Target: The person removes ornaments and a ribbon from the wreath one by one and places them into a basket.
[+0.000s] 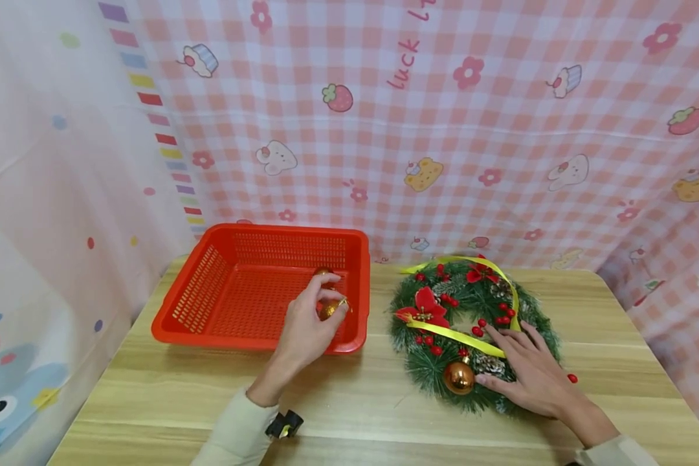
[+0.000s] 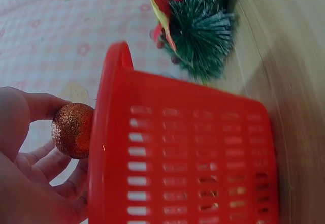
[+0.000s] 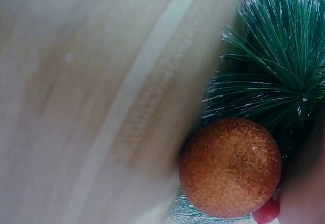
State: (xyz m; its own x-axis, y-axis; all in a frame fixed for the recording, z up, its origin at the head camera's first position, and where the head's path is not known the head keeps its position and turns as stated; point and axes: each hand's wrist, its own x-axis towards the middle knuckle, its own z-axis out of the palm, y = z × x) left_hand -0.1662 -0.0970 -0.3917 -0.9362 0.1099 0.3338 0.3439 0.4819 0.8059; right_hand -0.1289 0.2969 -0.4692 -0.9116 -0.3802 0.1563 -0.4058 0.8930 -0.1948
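My left hand [image 1: 310,320] is over the right side of the red plastic basket [image 1: 210,336], pinching a glittery copper-gold Christmas ball [image 1: 329,310] between thumb and fingers. In the left wrist view this ball [image 2: 73,131] shows beside the basket rim. Another ball [image 1: 323,270] lies in the basket, partly hidden behind the fingers. My right hand [image 1: 532,375] rests on the right front of a green Christmas wreath [image 1: 428,369], fingers extended. Near its thumb, a copper ball [image 1: 459,378] hangs on the wreath, seen large in the right wrist view.
Red flowers [image 1: 425,309], red berries, pinecones and a yellow ribbon [image 1: 460,335] decorate the wreath. Basket and wreath stand side by side on a wooden table [image 1: 355,414]. A pink checked cloth [image 1: 373,149] hangs behind the table.
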